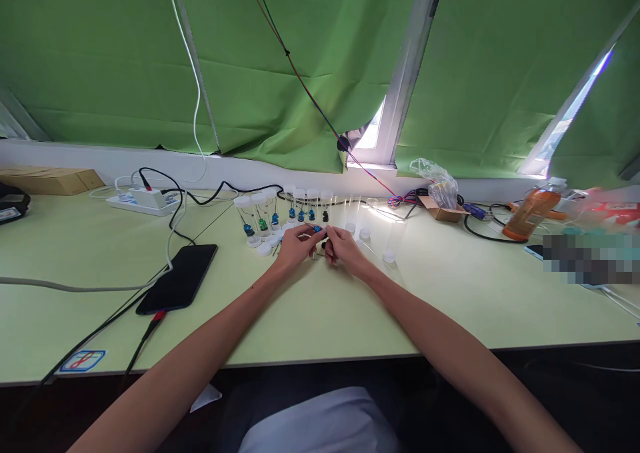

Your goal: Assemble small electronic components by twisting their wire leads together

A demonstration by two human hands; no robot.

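Observation:
My left hand (299, 243) is closed in a pinch on a small blue part (317, 228), whose exact kind is too small to tell. My right hand (343, 246) meets it fingertip to fingertip, also pinched. A small dark bit shows at its fingers, but what it grips is hidden. Just behind and left of my hands stand several clear tubes with white caps, such as the tube with a green piece (261, 213) and the tube with a blue piece (246, 216). Loose white caps (265, 249) lie beside my left hand.
A black phone (177, 280) on a cable lies left. Behind it sits a white power strip (143, 203) with tangled cords. Clear tubes with white ends (389, 256) lie to the right. Further right are a small cardboard box (443, 210) and an orange drink bottle (533, 213).

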